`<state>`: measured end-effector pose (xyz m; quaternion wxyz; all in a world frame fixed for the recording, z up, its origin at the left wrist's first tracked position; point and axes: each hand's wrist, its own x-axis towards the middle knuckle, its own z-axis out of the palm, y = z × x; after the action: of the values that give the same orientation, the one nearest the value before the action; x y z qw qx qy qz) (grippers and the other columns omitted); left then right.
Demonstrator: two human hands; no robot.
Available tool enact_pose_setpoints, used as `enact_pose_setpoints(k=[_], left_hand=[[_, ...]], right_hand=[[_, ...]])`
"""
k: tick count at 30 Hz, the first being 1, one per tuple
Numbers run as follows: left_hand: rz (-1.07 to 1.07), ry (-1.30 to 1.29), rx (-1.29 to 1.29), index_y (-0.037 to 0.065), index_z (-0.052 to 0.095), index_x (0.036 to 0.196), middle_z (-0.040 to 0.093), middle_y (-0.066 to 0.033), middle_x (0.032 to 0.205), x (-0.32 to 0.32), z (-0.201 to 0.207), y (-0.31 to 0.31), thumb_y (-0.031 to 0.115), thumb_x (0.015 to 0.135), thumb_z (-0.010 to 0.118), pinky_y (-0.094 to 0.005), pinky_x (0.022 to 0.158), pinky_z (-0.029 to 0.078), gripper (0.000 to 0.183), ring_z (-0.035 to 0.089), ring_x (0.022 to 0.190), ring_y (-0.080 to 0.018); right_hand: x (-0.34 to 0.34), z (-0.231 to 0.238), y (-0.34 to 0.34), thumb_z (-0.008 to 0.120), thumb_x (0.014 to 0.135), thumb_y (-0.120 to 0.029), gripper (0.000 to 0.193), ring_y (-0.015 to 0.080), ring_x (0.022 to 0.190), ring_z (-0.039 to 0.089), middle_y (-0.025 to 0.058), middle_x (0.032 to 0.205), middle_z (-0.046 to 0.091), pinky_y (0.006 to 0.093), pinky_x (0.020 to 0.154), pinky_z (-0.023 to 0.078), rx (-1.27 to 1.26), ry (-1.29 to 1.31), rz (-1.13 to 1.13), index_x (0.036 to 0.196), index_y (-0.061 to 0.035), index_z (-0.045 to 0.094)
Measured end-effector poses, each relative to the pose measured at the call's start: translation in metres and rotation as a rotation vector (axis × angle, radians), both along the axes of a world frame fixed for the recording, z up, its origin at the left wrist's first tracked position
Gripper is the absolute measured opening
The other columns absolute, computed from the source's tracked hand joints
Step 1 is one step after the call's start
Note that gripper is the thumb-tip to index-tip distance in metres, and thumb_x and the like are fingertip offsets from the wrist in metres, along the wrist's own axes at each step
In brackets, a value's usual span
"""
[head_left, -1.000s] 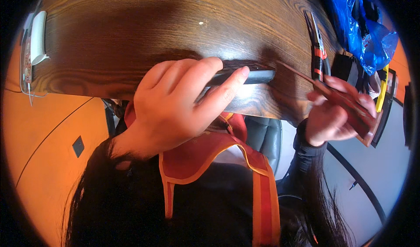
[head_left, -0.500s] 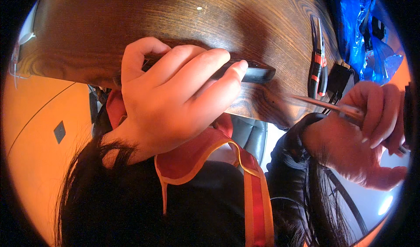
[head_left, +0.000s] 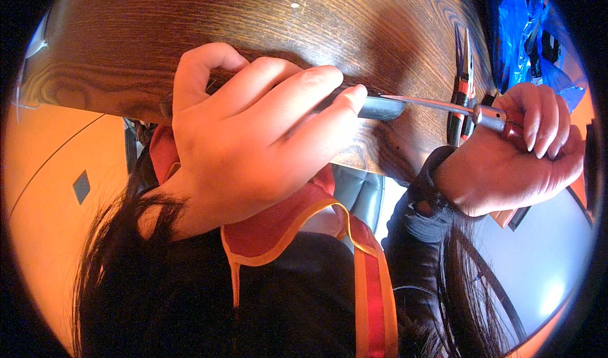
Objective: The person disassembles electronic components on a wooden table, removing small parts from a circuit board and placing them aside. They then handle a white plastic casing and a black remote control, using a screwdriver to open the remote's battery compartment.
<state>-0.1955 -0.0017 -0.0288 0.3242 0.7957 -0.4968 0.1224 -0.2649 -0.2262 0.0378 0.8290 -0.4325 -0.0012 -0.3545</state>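
Observation:
My left hand (head_left: 253, 146) is closed over a long, flat black object (head_left: 384, 109) near the front edge of the wooden table; most of it is hidden under the palm and fingers, so its kind is unclear. Only its right end and a bit near the thumb show. In my right hand (head_left: 516, 155) is a screwdriver (head_left: 487, 116) with a red handle, metal collar and thin shaft. Its shaft points left, and the tip lies at the upper edge of the black object's right end; whether they touch, I cannot tell.
Needle-nose pliers (head_left: 458, 114) with red and black handles lie on the table (head_left: 380, 16), behind the screwdriver shaft. A blue plastic bag (head_left: 516, 35) sits at the far right. A small white speck (head_left: 295, 6) marks the tabletop. Below the table edge is a dark seat (head_left: 358, 196).
My right hand has risen and turned, bringing the screwdriver left so its tip meets the black object's end in view. My left hand keeps its hold, shifted only slightly.

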Motion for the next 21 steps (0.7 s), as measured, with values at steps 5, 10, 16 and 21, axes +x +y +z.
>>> enact_pose_setpoints(k=[5, 10, 16, 21], left_hand=[[0.001, 0.011, -0.006, 0.013, 0.079, 0.100, 0.075, -0.0017, 0.099, 0.0007, 0.0004, 0.0005, 0.018, 0.076, 0.068, -0.0323, 0.080, 0.037, 0.026, 0.068, 0.082, -0.0142], [-0.011, 0.016, 0.004, 0.013, 0.079, 0.100, 0.075, -0.0017, 0.098, 0.0019, 0.0016, 0.0016, 0.018, 0.076, 0.068, -0.0321, 0.080, 0.036, 0.027, 0.068, 0.082, -0.0142], [-0.008, 0.010, 0.002, 0.013, 0.079, 0.100, 0.075, -0.0019, 0.098, 0.0020, 0.0008, 0.0009, 0.018, 0.076, 0.068, -0.0320, 0.080, 0.036, 0.026, 0.067, 0.081, -0.0142], [-0.008, 0.019, 0.006, 0.013, 0.079, 0.100, 0.075, -0.0020, 0.098, 0.0019, 0.0010, 0.0012, 0.019, 0.076, 0.067, -0.0321, 0.080, 0.036, 0.027, 0.067, 0.080, -0.0142]], right_hand=[[-0.0006, -0.0016, 0.0010, 0.054, 0.098, -0.012, 0.039, 0.0079, 0.057, 0.039, -0.0051, 0.063, 0.036, 0.0248, 0.057, 0.036, -0.068, 0.017, -0.029, 0.065, -0.0172, 0.033], [-0.0020, 0.0001, -0.0012, 0.054, 0.100, -0.015, 0.042, 0.0086, 0.057, 0.038, -0.0044, 0.062, 0.034, 0.0253, 0.057, 0.035, 0.010, -0.007, 0.002, 0.065, -0.0171, 0.032], [-0.0023, -0.0067, 0.0043, 0.054, 0.102, -0.018, 0.044, 0.0092, 0.058, 0.036, -0.0041, 0.061, 0.033, 0.0256, 0.056, 0.035, -0.049, 0.011, -0.040, 0.064, -0.0169, 0.032], [-0.0037, -0.0032, 0.0049, 0.054, 0.102, -0.018, 0.044, 0.0095, 0.058, 0.035, -0.0042, 0.061, 0.032, 0.0259, 0.057, 0.035, 0.070, -0.033, 0.020, 0.064, -0.0171, 0.032]])
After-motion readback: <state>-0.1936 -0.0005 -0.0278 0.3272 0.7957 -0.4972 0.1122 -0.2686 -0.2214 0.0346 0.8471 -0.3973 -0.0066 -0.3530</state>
